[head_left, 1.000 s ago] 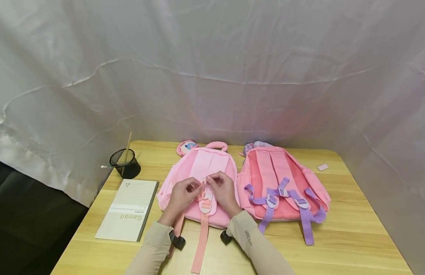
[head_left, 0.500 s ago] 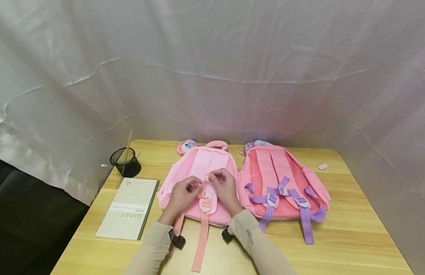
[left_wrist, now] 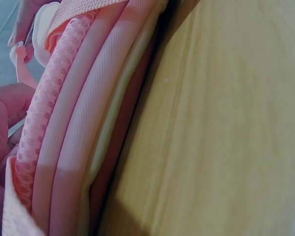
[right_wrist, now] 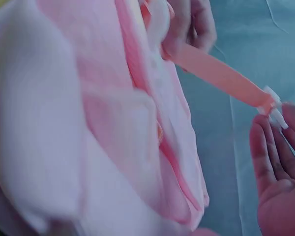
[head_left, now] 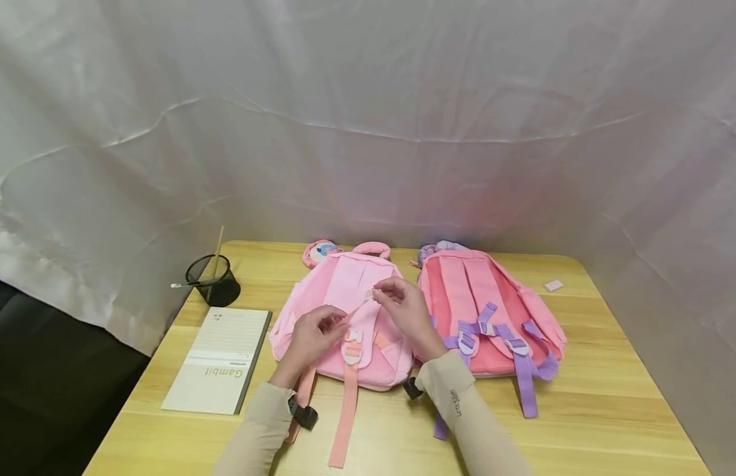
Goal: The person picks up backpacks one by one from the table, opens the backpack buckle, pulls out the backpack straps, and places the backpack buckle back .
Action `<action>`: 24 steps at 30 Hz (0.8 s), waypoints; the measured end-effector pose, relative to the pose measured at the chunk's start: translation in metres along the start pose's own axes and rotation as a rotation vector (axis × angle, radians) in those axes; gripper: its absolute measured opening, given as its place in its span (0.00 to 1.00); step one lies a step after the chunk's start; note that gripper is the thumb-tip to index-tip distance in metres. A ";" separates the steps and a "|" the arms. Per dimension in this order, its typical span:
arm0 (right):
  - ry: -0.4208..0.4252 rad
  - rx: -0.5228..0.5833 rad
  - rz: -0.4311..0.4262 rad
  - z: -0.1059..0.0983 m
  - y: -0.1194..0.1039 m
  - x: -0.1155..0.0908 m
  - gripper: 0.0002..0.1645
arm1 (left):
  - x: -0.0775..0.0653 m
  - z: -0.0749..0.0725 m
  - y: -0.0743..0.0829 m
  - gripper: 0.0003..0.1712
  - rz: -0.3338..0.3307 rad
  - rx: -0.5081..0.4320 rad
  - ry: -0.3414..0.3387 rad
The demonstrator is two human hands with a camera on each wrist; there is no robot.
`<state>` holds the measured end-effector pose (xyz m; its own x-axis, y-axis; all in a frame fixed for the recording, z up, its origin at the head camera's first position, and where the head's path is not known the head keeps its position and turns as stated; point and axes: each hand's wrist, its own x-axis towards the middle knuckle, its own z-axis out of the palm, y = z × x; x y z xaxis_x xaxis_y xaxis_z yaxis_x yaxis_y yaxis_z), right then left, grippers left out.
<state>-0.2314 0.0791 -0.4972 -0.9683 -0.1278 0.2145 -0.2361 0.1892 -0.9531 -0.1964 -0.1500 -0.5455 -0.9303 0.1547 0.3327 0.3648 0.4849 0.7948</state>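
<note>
A light pink backpack (head_left: 328, 284) lies back panel up on the table. Above it my left hand (head_left: 313, 338) pinches an orange-pink webbing strap (right_wrist: 219, 77). The strap runs taut and slanting up to my right hand (head_left: 408, 316), whose thumb and fingers pinch a small white plastic buckle (right_wrist: 271, 105) at its far end. Another white buckle (head_left: 354, 336) rests on the backpack's lower middle, with a loose strap (head_left: 344, 416) hanging from it over the table. In the left wrist view the pack's side edge (left_wrist: 83, 113) hides most of the strap.
A darker pink backpack (head_left: 457, 284) with purple straps lies close on the right. To the left are a notebook (head_left: 215, 363) and a black mesh pen cup (head_left: 221, 291) with brushes. A small pale pink block (head_left: 554, 285) sits at the far right.
My right hand has moved up and right with the white buckle, away from my left hand. The strap between them is now stretched out. The left hand has barely moved.
</note>
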 end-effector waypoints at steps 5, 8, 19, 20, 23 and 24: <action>-0.041 -0.032 0.015 -0.011 0.007 0.002 0.09 | 0.000 0.001 0.000 0.10 0.001 0.021 0.011; -0.052 -0.035 0.026 -0.015 0.011 0.003 0.09 | 0.000 0.001 0.000 0.09 0.006 0.045 0.014; -0.059 -0.043 0.110 -0.023 0.028 -0.003 0.12 | 0.000 0.004 -0.001 0.09 0.010 0.094 0.012; -0.059 -0.055 0.122 -0.024 0.030 -0.004 0.12 | 0.000 0.004 -0.002 0.09 0.009 0.097 0.012; -0.068 -0.088 0.155 -0.025 0.035 -0.005 0.12 | -0.001 0.005 -0.003 0.08 0.009 0.104 0.010; -0.074 -0.097 0.163 -0.025 0.037 -0.005 0.11 | -0.001 0.005 -0.003 0.08 0.009 0.105 0.009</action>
<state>-0.2370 0.1109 -0.5285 -0.9867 -0.1579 0.0393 -0.0868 0.3060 -0.9481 -0.1969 -0.1472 -0.5509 -0.9264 0.1520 0.3445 0.3668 0.5707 0.7346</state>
